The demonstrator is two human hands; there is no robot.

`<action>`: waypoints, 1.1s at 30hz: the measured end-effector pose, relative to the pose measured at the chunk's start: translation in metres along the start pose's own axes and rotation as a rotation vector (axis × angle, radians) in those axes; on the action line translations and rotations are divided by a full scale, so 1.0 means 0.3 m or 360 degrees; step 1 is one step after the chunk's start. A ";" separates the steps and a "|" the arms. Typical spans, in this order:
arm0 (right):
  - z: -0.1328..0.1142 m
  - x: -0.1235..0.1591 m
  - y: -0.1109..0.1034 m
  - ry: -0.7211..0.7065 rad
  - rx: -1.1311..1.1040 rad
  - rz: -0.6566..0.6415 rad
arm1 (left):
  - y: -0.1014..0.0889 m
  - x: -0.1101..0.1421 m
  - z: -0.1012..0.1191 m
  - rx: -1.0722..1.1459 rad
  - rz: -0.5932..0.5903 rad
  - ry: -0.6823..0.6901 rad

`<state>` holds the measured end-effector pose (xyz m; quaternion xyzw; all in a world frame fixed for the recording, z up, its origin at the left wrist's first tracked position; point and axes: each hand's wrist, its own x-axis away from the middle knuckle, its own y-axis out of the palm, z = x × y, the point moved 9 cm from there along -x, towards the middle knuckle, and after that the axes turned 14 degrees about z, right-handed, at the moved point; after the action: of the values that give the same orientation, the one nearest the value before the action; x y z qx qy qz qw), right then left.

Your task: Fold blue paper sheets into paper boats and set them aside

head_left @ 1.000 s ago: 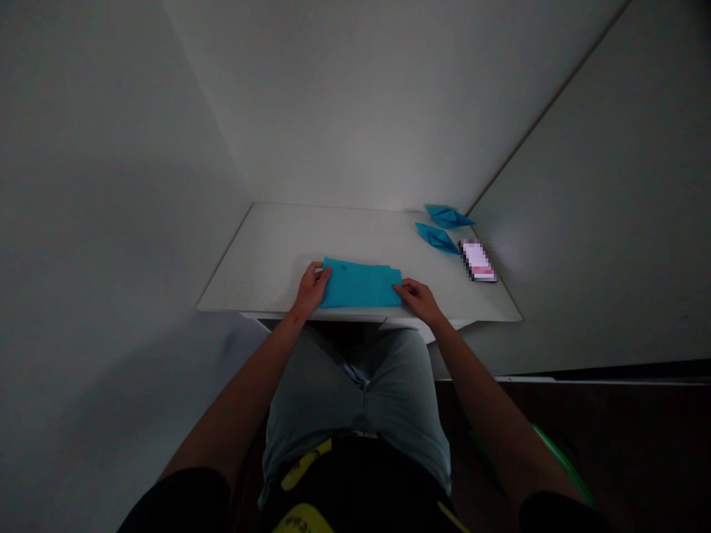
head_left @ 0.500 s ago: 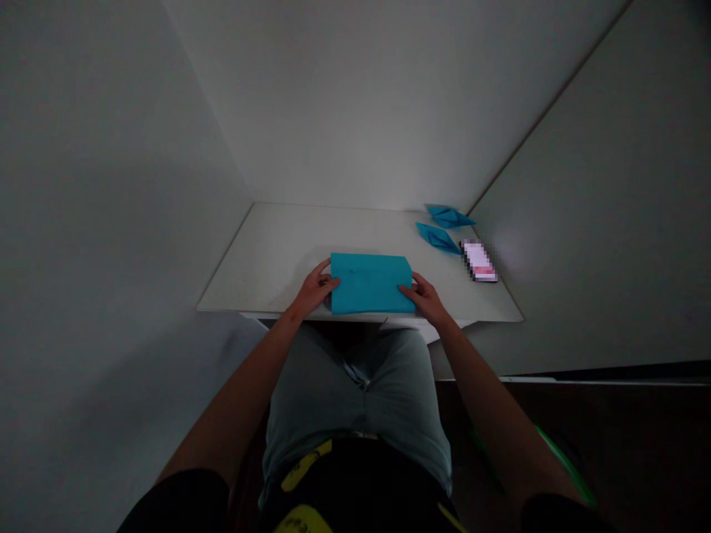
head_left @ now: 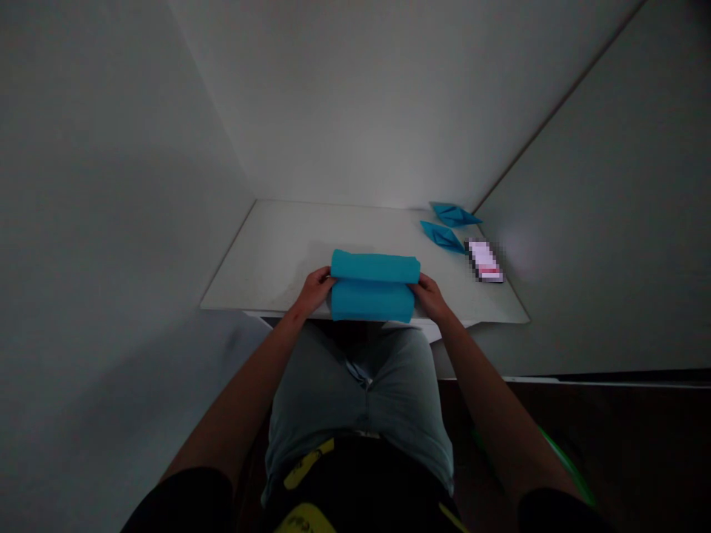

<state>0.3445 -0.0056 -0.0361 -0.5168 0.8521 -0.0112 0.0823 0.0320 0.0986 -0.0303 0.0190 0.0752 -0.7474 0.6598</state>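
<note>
Our left hand and right hand grip the short ends of a folded turquoise paper sheet, its long axis running side to side along the near edge of the white rectangular worktop.

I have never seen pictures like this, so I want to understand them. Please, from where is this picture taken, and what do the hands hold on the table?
This picture comes from one camera worn on a person's head. It looks forward and down, so you see the person's own lap and arms from above. No machine is in view, only two bare hands. The left hand and the right hand hold the two ends of a folded blue sheet, probably paper, on a white table. Farther along the table lie a blue paper boat, a second blue paper boat and a phone, its screen blurred.
</note>
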 end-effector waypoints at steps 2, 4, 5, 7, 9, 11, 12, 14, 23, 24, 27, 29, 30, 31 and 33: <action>0.008 0.004 -0.009 -0.0011 0.0037 -0.0040 | -0.001 0.001 -0.009 -0.0043 -0.0015 -0.0059; 0.007 0.010 -0.011 -0.0013 0.0090 -0.0084 | 0.001 0.005 -0.010 -0.0038 -0.0031 -0.0108; 0.002 0.013 -0.013 -0.0021 0.0115 -0.0089 | 0.005 0.009 -0.007 -0.0025 -0.0043 -0.0118; -0.013 0.014 -0.016 -0.0063 0.0161 -0.0064 | 0.012 0.016 0.001 -0.0010 -0.0065 -0.0099; -0.030 0.014 -0.015 -0.0132 0.0203 -0.0030 | 0.019 0.022 0.006 -0.0062 -0.0077 -0.0029; -0.041 0.013 -0.008 -0.0225 0.0240 -0.0021 | 0.017 0.025 0.013 -0.0164 -0.0032 0.0097; -0.042 0.013 -0.002 -0.0269 0.0258 -0.0023 | 0.013 0.027 0.020 -0.0236 0.0010 0.0187; -0.034 0.012 0.012 -0.0346 0.0310 -0.0040 | 0.007 0.037 0.044 -0.0449 0.0106 0.0397; -0.071 0.064 0.089 -0.0764 0.1077 0.0125 | 0.166 0.147 0.079 -0.1334 -0.0415 0.0886; -0.081 0.080 0.120 -0.0790 0.1180 0.0078 | 0.170 0.149 0.076 -0.1349 -0.0427 0.0883; -0.103 0.136 0.248 -0.0915 0.1410 -0.0181 | 0.177 0.149 0.067 -0.1355 -0.0443 0.0889; -0.109 0.159 0.322 -0.0978 0.1477 -0.0295 | 0.180 0.150 0.064 -0.1361 -0.0455 0.0902; -0.105 0.162 0.349 -0.0983 0.1497 -0.0335 | 0.180 0.151 0.063 -0.1371 -0.0457 0.0906; -0.097 0.159 0.367 -0.0974 0.1514 -0.0367 | 0.181 0.152 0.063 -0.1383 -0.0456 0.0907; -0.072 0.141 0.375 -0.0937 0.1551 -0.0417 | 0.181 0.154 0.066 -0.1415 -0.0452 0.0903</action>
<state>0.2232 0.0081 -0.0319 -0.5016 0.6188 -0.2678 0.5420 0.0813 0.0440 -0.0214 -0.0711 0.5609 -0.6909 0.4506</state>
